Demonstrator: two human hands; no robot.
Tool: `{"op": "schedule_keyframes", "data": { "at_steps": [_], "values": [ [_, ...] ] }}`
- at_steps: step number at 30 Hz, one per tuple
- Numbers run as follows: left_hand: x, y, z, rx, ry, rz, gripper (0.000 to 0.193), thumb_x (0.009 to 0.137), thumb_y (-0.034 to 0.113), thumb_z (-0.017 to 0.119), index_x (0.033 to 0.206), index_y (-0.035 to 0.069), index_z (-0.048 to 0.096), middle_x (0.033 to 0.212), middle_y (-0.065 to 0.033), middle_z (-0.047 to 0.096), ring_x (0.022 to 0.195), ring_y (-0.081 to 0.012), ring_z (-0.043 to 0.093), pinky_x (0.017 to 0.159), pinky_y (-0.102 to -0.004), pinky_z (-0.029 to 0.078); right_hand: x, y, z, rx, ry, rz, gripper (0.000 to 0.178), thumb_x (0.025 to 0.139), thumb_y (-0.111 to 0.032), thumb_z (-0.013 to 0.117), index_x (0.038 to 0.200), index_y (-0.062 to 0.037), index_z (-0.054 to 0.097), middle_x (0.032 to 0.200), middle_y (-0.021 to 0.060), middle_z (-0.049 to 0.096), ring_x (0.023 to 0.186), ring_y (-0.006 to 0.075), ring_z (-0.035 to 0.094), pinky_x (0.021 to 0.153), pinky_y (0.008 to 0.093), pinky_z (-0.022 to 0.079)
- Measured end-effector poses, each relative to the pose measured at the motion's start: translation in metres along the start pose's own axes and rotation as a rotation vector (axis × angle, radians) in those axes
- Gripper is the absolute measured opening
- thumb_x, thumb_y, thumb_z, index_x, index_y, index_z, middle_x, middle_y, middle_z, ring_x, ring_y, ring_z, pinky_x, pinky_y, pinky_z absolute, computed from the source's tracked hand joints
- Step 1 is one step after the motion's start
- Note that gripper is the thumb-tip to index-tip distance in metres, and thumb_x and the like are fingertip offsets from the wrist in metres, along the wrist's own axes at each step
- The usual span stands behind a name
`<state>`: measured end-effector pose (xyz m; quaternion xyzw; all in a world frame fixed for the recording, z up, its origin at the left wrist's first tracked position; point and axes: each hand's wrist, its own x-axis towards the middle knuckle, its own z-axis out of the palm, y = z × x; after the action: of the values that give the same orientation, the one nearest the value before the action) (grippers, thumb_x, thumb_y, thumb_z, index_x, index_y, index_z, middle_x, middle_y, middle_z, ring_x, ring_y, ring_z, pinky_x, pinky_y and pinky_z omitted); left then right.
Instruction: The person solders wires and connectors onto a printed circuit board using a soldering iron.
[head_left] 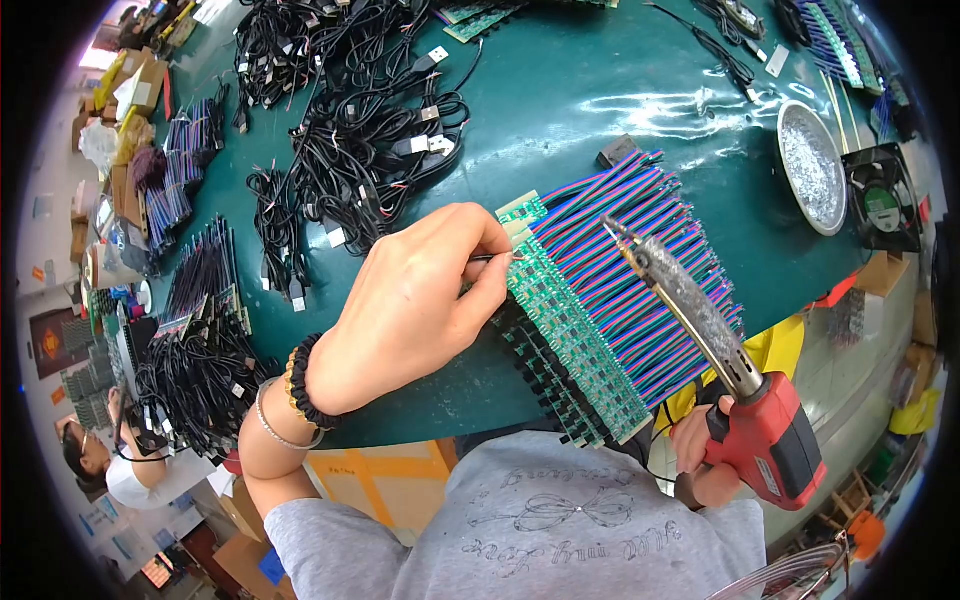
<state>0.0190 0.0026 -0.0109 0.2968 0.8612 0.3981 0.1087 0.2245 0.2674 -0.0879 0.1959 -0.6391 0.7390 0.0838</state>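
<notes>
My left hand (400,285) pinches a thin black cable (483,258) between thumb and forefinger, its stripped end at the left edge of a green circuit board panel (585,335). Rows of blue, pink and black wires (640,290) fan out from the panel's right side. Black cable pieces (545,380) hang along its lower left edge. Wrapped round the red handle of a soldering gun (770,445) is my right hand (700,450), partly hidden by the tool. The gun's tip hovers above the wires, right of my left fingers, apart from the cable.
Piles of black USB cables (375,150) lie at the far left of the green table (570,100). A bowl of silvery bits (810,165) and a black fan (882,200) stand at the right. More wired boards (205,290) lie left. A co-worker (150,480) sits beyond.
</notes>
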Motion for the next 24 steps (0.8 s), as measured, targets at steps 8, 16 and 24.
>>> {"op": "schedule_keyframes", "data": {
  "at_steps": [8,16,24],
  "values": [
    [0.005,-0.001,-0.001,0.005,-0.026,0.004,0.006,0.082,0.0,0.068,0.083,0.0,0.062,0.071,-0.0034,0.058,0.056,-0.0091,0.048,0.051,-0.0245,0.038,-0.01,-0.008,0.005,0.054,0.012,0.15,0.101,0.084,-0.074,0.051,0.143,0.006,0.033,0.052,-0.0045,0.047,0.042,0.0109,0.046,0.044,0.0266,0.039],
    [0.006,0.0,-0.001,0.028,-0.038,-0.009,0.007,0.081,0.0,0.068,0.082,0.0,0.061,0.071,-0.0038,0.059,0.057,-0.01,0.05,0.051,-0.0249,0.039,-0.023,-0.018,0.023,0.016,0.421,0.396,0.008,0.076,0.002,0.056,0.083,-0.0007,0.054,0.063,0.0046,0.057,0.054,0.0148,0.056,0.05,0.0253,0.04],
    [0.005,0.001,0.0,0.028,-0.039,-0.027,0.007,0.081,0.0,0.068,0.082,0.001,0.061,0.071,-0.0044,0.059,0.058,-0.0109,0.052,0.051,-0.0252,0.04,-0.034,-0.02,0.012,-0.236,0.284,0.501,0.007,0.072,0.002,0.053,0.073,-0.0044,0.055,0.059,0.0005,0.056,0.05,0.0138,0.054,0.048,0.0246,0.036]
  ]
}}
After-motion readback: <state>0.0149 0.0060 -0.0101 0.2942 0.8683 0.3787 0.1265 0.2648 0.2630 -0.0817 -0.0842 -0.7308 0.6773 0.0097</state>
